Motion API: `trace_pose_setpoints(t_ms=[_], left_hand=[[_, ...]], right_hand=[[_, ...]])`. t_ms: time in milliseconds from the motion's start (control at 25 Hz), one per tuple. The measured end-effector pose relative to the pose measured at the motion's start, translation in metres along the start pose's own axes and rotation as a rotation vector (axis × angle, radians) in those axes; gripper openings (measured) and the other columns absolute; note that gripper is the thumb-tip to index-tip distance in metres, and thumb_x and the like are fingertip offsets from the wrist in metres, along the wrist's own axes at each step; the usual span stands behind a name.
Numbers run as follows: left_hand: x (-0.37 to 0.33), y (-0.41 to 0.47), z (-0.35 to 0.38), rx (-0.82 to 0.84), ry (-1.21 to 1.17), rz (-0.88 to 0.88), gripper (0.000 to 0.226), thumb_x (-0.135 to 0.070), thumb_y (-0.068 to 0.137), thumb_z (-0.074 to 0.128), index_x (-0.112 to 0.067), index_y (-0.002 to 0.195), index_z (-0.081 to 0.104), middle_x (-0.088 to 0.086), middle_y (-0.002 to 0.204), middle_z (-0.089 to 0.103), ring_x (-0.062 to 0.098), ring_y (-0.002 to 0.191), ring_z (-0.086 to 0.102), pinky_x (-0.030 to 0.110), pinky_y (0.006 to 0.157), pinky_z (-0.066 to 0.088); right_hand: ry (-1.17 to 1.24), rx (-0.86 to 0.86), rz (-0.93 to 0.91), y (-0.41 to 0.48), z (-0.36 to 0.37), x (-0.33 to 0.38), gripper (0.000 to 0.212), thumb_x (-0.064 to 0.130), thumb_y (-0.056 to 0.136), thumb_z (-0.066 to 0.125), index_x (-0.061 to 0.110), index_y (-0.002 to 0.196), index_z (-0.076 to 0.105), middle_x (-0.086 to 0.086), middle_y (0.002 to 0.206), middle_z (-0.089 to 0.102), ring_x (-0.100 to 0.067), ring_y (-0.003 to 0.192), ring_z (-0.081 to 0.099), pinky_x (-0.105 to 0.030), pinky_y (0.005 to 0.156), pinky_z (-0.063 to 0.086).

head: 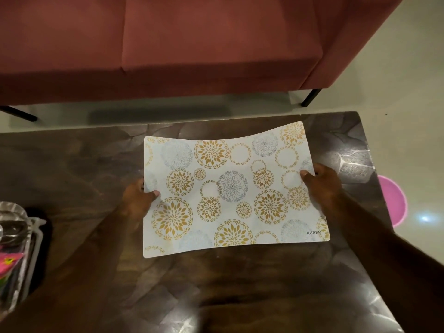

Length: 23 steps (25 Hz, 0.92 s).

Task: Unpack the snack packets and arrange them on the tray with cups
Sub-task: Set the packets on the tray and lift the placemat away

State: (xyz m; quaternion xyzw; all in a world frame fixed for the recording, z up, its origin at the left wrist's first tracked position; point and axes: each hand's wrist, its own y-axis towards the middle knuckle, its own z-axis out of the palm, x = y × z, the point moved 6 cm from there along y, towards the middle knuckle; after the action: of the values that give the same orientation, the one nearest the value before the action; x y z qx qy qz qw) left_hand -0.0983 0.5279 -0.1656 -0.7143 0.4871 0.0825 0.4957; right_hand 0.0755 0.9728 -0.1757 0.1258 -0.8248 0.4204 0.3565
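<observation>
Head view: the left hand [139,195] pinches the left edge of the patterned placemat [230,188], thumb on top, and the right hand [322,186] pinches the right edge. The mat bows over the bench [72,164]. Lower both sides evenly, keep the near edge parallel to the bench edge, then press flat. The snack packets [7,263] sit in a clear bag [16,219] at near left.
</observation>
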Motion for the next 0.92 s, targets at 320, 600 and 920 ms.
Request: trace_pose_setpoints(t_ms=[320,600,920], left_hand=[[-0.011,0.021,0.024,-0.069,0.549,0.064,0.059,-0.034,0.095,0.061,-0.009,0.144,0.039,0.016,0.145,0.048,0.040,0.126,0.054,0.050,0.093,0.052],[-0.054,-0.014,0.063,-0.020,1.052,0.584,0.108,-0.069,0.075,0.065,-0.037,0.158,0.002,0.007,0.169,0.005,0.038,0.154,0.010,0.060,0.116,0.023],[-0.017,-0.008,0.100,0.178,1.070,0.470,0.121,-0.073,0.069,0.070,-0.043,0.156,-0.008,-0.001,0.167,-0.022,0.036,0.154,-0.013,0.062,0.119,0.018]], right_hand=[[-0.180,-0.097,-0.078,0.004,-0.003,0.008,0.016,0.025,0.102,0.065,0.026,0.117,0.061,0.000,0.118,0.075,-0.001,0.078,0.075,-0.026,0.062,0.064],[-0.853,-0.050,-0.368,-0.029,0.037,0.032,0.093,0.061,0.091,0.066,0.033,0.165,0.019,-0.004,0.175,0.021,-0.035,0.161,0.023,-0.063,0.120,0.034],[-1.122,0.187,-0.358,-0.024,0.076,-0.007,0.115,0.081,0.078,0.065,0.042,0.167,0.002,0.008,0.178,-0.012,-0.031,0.166,-0.007,-0.071,0.123,0.023]])
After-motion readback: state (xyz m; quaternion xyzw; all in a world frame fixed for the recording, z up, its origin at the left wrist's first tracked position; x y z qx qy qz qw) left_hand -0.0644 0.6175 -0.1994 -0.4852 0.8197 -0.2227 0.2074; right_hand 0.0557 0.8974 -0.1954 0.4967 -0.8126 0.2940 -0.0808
